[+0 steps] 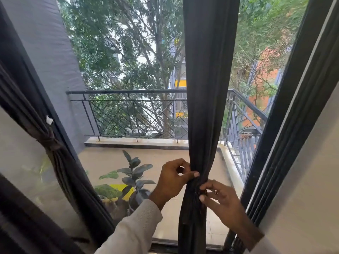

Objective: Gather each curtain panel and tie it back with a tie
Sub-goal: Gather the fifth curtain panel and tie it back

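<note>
Pinching the gathered dark grey fabric curtain panel [205, 88] at its waist, left hand [172, 177] and right hand [222, 199] both curling fingers into the bunch; tie itself not discernible there. Left-side dark curtain panel [27, 107] already hanging bound by a brown tie [52, 142]. Standing near: potted green plant [132, 173], black balcony railing [128, 110].

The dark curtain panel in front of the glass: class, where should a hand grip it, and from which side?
Grip the dark curtain panel at its pinched waist, where the left hand and right hand already hold it. Approach from either flank: the folds are narrowest there, so fingers can encircle them.
</note>
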{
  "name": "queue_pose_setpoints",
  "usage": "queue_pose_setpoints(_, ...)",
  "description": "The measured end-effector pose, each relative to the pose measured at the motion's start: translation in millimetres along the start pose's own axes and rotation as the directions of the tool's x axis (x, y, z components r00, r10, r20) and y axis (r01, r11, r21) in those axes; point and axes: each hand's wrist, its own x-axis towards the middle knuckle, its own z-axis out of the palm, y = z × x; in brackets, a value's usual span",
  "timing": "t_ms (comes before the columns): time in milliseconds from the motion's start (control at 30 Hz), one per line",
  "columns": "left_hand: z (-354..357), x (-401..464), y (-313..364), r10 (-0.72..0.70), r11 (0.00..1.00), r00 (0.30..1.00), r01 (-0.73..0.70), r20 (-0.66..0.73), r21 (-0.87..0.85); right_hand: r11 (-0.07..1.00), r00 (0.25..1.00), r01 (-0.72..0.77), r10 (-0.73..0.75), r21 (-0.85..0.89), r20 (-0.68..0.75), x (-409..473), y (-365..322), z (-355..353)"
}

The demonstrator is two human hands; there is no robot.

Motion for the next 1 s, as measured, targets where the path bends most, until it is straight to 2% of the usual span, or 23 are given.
queue_pose_setpoints(100,0.1,-0.4,-1.9,-0.018,1.0,1.0,0.018,-0.006,-0.001,0.985,0.995,0.074,-0.063,-0.156,0.071,-7.3,-1.2,-3.1)
queue_pose_setpoints(267,4.4,-6.4,13.2,0.05,0.998,0.997,-0.051,0.058,0.028,0.908,0.982,0.178,-0.19,-0.38,0.004,-1.4,2.5,0.8)
queue_pose_setpoints(367,5.9,-13.8,21.1,0.044,0.998,0.989,-0.037,0.142,-0.051,0.899,0.982,0.161,-0.189,-0.408,-0.027,1.4,6.0,-1.9)
queue_pose_setpoints(433,6.5,-15.9,23.6,0.015,1.0,0.984,-0.01,0.18,-0.027,0.899,0.986,0.147,-0.167,-0.412,-0.013,1.0,5.1,-3.1)
queue_pose_setpoints(533,6.1,-12.2,17.9,0.029,0.999,0.994,-0.034,0.107,0.042,0.911,0.988,0.139,-0.156,-0.388,-0.012,-0.9,6.9,-1.7)
queue_pose_setpoints(667,2.9,-9.4,8.4,-0.009,0.998,0.998,0.013,0.06,-0.062,0.957,0.989,0.079,-0.111,-0.28,-0.1,-0.5,8.4,-1.6)
queue_pose_setpoints(800,0.1,-8.2,6.3,-0.103,0.984,0.989,0.117,0.102,-0.135,0.919,0.979,0.098,-0.158,-0.382,-0.131,0.4,4.9,-3.5)
queue_pose_setpoints(933,-2.8,-3.5,10.1,-0.094,0.994,0.984,0.1,0.154,-0.033,0.812,0.943,0.135,-0.282,-0.568,-0.179,4.1,5.7,-5.8)
queue_pose_setpoints(1000,-3.6,-2.4,9.3,-0.09,0.995,0.98,0.096,0.176,-0.025,0.806,0.935,0.113,-0.285,-0.581,-0.213,3.7,3.7,-3.7)
